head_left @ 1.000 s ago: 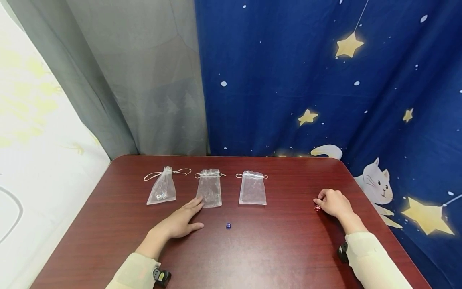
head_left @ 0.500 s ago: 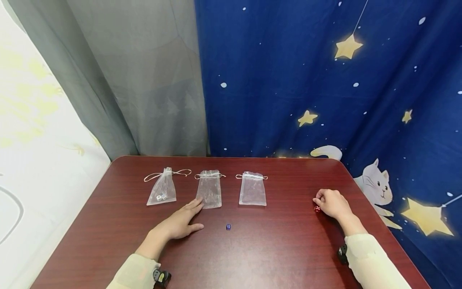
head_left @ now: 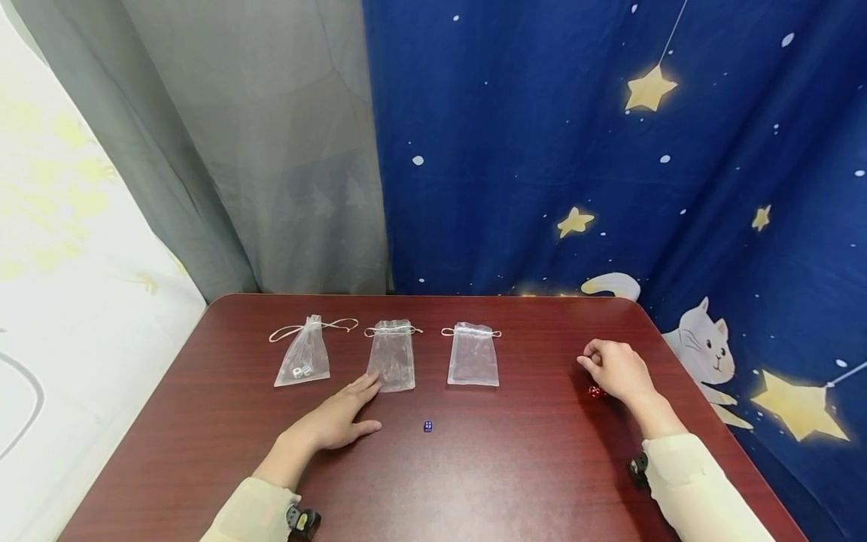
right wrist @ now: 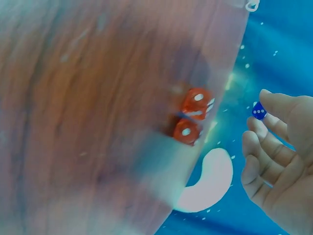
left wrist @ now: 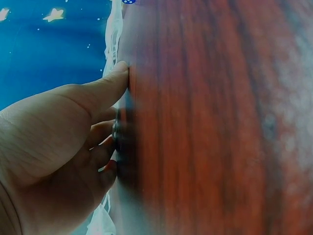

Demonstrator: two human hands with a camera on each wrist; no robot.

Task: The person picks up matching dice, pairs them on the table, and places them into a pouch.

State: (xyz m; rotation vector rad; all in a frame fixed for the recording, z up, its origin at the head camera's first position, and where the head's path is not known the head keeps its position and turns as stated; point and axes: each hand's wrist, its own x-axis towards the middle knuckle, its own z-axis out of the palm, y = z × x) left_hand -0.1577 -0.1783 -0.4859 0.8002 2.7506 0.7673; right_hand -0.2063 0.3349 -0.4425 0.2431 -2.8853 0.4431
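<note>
My right hand (head_left: 618, 373) pinches a blue die (right wrist: 259, 111) between thumb and index finger, above the table. The head view hides this die. Two translucent red dice (right wrist: 197, 104) lie side by side on the table below that hand. My left hand (head_left: 339, 418) lies with fingers extended, its fingertips touching the lower left corner of the middle mesh drawstring bag (head_left: 393, 357). A second blue die (head_left: 428, 426) sits on the table to the right of my left thumb.
Left of the middle bag lies a cinched mesh bag (head_left: 305, 354) with white dice (head_left: 301, 371) inside. A flat mesh bag (head_left: 473, 355) lies to its right. The red-brown table (head_left: 542, 482) ends at a back edge before grey and blue curtains (head_left: 474, 150).
My right hand has risen from the red dice and moved slightly left and away, with the blue die in its fingertips. My left hand has stayed in place.
</note>
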